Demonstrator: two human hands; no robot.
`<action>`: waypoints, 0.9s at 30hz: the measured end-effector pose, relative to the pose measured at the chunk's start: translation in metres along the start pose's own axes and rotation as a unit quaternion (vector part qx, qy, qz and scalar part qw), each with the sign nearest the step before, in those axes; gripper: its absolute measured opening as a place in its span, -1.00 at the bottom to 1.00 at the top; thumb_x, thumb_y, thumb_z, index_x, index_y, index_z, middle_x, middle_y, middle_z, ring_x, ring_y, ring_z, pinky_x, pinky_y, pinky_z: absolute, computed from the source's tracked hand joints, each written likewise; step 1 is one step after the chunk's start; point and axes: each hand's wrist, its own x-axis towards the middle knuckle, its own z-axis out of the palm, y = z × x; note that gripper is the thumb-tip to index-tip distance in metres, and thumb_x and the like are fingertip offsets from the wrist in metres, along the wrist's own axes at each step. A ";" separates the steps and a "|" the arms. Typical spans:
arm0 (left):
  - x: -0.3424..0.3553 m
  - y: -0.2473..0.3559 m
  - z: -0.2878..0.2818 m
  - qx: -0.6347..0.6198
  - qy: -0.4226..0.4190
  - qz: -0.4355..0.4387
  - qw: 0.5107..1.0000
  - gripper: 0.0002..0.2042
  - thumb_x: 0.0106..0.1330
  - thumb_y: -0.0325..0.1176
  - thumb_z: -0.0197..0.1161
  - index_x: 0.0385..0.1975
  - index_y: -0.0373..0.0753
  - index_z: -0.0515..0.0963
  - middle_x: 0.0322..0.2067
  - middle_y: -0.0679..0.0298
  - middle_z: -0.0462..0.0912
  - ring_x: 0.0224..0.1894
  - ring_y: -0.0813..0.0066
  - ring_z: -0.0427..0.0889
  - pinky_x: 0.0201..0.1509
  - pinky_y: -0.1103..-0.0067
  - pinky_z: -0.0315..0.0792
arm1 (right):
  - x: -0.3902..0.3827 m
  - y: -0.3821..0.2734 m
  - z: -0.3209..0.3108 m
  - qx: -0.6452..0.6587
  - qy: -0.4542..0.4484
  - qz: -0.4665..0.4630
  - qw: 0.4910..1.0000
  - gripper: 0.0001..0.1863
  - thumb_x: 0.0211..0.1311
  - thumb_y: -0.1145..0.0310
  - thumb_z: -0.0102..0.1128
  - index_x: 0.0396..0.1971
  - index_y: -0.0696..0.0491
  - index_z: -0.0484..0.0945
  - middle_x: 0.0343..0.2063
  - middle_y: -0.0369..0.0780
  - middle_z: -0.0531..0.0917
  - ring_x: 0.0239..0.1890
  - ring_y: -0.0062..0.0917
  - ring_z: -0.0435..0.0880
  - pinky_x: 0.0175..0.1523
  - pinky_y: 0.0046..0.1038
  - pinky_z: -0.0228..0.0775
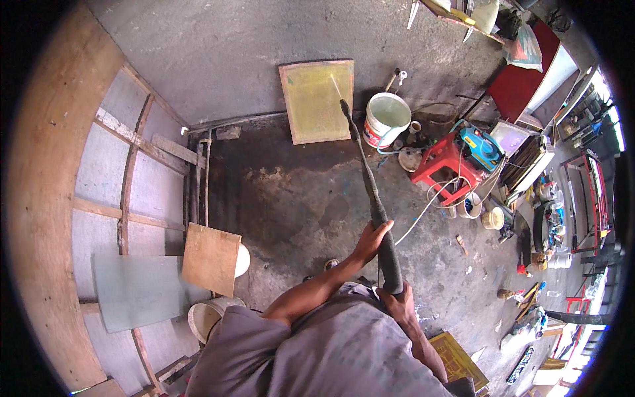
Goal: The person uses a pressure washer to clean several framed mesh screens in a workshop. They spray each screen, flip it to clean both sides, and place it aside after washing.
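Both my hands are wrapped round a long black spray lance (372, 188) that points away from me. My left hand (372, 243) grips the shaft farther forward. Close to my body, my right hand (400, 302) is closed round the thick rear end, with its fingers partly hidden. From the lance tip a thin pale jet of water reaches a screen printing frame (314, 109) with yellow-green mesh. The frame stands on the wet floor, leaning on the grey wall. The tip stays apart from the mesh.
Right of the frame stands a white bucket (388, 106) of water. A blue pressure washer (481, 149) sits on a red plastic stool (433, 162), with hoses trailing. Boards (211, 258) lean at the left. A yellow screen (460, 360) lies at lower right, near scattered tools.
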 end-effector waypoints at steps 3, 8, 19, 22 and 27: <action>-0.007 0.007 0.003 -0.012 -0.004 0.002 1.000 -0.71 0.22 -0.08 0.22 -0.41 -0.19 0.45 -0.54 0.46 0.39 -0.50 0.69 0.38 -0.45 0.64 0.27 | 0.000 0.001 -0.002 0.010 0.003 -0.011 1.000 -0.67 -0.10 0.25 0.32 -0.57 0.22 0.45 -0.67 -0.24 0.50 -0.55 -0.62 0.43 -0.40 -0.41 0.34; -0.006 0.006 0.004 -0.010 -0.016 -0.015 1.000 -0.72 0.22 -0.09 0.22 -0.41 -0.19 0.44 -0.54 0.45 0.39 -0.52 0.68 0.38 -0.48 0.64 0.27 | -0.001 0.001 -0.004 0.040 0.013 -0.027 0.999 -0.67 -0.10 0.26 0.32 -0.56 0.23 0.45 -0.67 -0.25 0.50 -0.56 -0.61 0.44 -0.41 -0.41 0.34; -0.004 0.004 0.006 0.011 -0.015 -0.030 0.999 -0.67 0.21 -0.03 0.22 -0.38 -0.22 0.46 -0.54 0.43 0.40 -0.51 0.67 0.38 -0.46 0.63 0.27 | -0.003 -0.006 -0.008 0.011 0.006 0.002 1.000 -0.67 -0.11 0.25 0.32 -0.59 0.22 0.46 -0.68 -0.26 0.49 -0.58 -0.60 0.42 -0.43 -0.41 0.32; -0.005 0.004 0.013 0.015 0.004 0.002 1.000 -0.69 0.21 -0.04 0.22 -0.42 -0.20 0.46 -0.56 0.44 0.40 -0.52 0.67 0.38 -0.47 0.63 0.27 | -0.004 0.002 -0.005 0.009 0.018 -0.003 1.000 -0.66 -0.11 0.24 0.33 -0.59 0.22 0.46 -0.67 -0.26 0.49 -0.57 -0.61 0.42 -0.42 -0.41 0.32; -0.008 0.002 0.006 -0.028 0.001 -0.009 1.000 -0.70 0.21 -0.08 0.24 -0.39 -0.21 0.43 -0.56 0.44 0.39 -0.53 0.68 0.38 -0.49 0.64 0.27 | 0.000 0.003 -0.012 0.000 -0.012 -0.020 1.000 -0.65 -0.12 0.23 0.33 -0.56 0.23 0.47 -0.65 -0.25 0.50 -0.55 -0.61 0.44 -0.41 -0.42 0.33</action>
